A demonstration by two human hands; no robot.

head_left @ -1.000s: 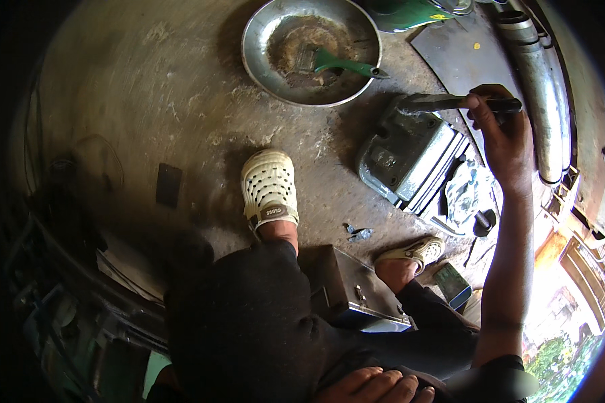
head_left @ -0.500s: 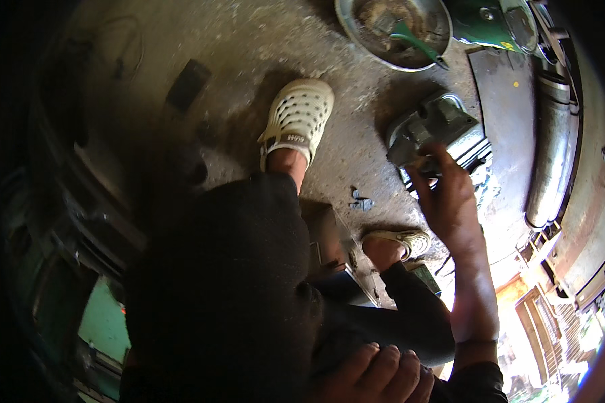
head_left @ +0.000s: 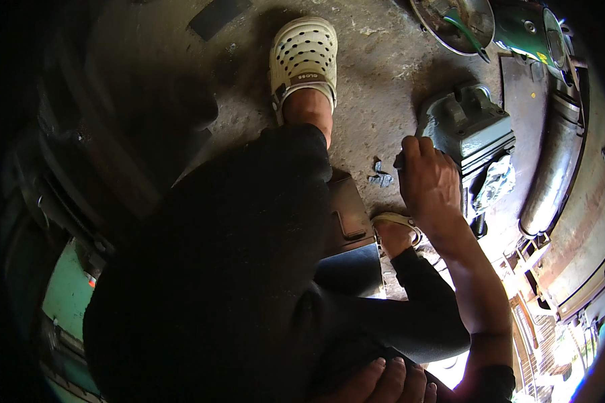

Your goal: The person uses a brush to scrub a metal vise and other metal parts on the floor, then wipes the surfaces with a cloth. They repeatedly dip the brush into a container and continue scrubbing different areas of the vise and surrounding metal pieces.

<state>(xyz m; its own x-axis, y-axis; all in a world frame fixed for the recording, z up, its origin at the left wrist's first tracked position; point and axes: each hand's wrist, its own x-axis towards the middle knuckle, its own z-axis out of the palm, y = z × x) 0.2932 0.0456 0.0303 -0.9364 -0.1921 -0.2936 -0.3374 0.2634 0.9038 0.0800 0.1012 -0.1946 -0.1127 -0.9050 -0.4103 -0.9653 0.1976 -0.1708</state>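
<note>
A workshop, shown by metal pipe [head_left: 551,168], heavy casting [head_left: 462,121], stained floor [head_left: 376,80].

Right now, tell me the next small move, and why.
Probably ease the right hand along the near edge of the grey metal block: it is curled there, with a dark object, mostly hidden, showing at its grip.

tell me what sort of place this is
It looks like a small metalworking or repair workshop, perhaps a home one: a grey, vise-like metal block sits on a stained bare floor, a thick metal pipe lies to the right, and a green-handled brush rests in a metal pan.
</note>
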